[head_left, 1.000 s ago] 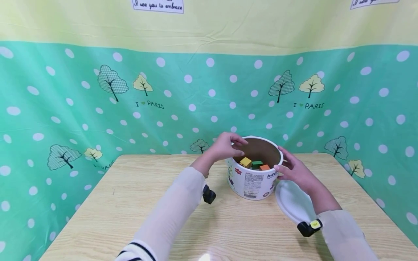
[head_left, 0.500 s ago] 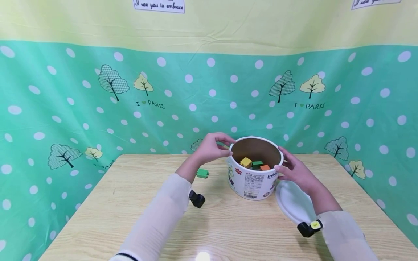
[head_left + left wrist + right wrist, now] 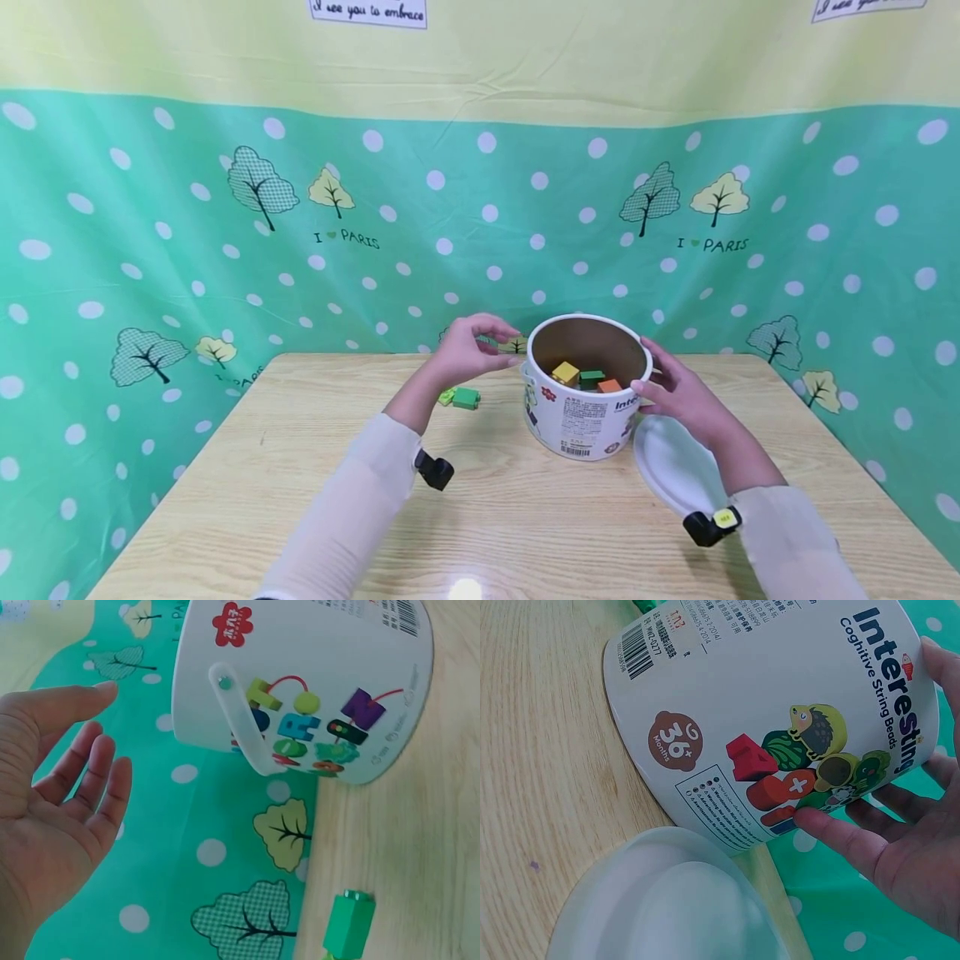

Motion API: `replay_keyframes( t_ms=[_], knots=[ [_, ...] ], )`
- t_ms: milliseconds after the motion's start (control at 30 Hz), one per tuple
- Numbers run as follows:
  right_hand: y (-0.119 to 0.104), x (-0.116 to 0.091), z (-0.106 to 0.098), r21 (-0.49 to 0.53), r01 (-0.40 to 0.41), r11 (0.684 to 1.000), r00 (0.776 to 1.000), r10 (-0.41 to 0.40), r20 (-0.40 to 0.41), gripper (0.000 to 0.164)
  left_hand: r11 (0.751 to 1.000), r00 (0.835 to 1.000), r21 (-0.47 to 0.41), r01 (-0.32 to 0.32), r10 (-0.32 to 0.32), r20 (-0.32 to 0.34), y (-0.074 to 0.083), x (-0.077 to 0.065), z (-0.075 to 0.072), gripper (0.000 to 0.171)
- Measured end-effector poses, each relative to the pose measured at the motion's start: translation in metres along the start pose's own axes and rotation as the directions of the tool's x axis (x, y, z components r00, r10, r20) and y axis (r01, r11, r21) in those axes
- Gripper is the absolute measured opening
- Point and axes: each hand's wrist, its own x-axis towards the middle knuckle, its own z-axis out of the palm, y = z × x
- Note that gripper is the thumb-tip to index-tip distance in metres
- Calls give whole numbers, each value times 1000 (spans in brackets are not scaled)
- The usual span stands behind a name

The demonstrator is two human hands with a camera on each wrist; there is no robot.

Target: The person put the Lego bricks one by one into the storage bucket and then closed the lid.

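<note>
My left hand, loosely curved and holding nothing, hovers left of a white bucket. In the left wrist view its palm shows, with the fingers apart from the bucket. My right hand touches the bucket's right side near the rim, fingers spread and fairly straight along the wall. The bucket stands upright without its lid. Inside lie a yellow block, a green block and an orange block. On the table below my left hand lies a green block, beside a lighter green piece partly hidden by the hand.
A pale round lid lies on the wooden table, right of the bucket and under my right forearm. The bucket's white handle hangs down its left side. A green patterned cloth rises behind the table.
My left hand has come away from above the bucket's opening and moved left, past its rim. The green block on the table has come into view. My right hand stays at the bucket.
</note>
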Motion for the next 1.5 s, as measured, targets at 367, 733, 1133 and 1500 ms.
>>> replay_keyframes(
  t_ms=[367, 733, 1133, 1500],
  knots=[
    [-1, -1, 0, 10, 2, 1000, 1000, -2, -1, 87, 997, 997, -36, 68, -70, -44, -14, -15, -14, 30],
    [0, -1, 0, 17, 3, 1000, 1000, -2, -2, 87, 989, 984, -58, 139, -144, -102, -34, -32, -26, 30],
    [0, 0, -1, 14, 4, 1000, 1000, -3, -5, 87, 967, 961, -99, 233, -244, -128, -65, -53, -30, 35],
    [1, 0, -1, 14, 5, 1000, 1000, -5, -1, 87, 947, 941, -140, 289, -308, -140, -99, -68, -33, 37]
  ],
)
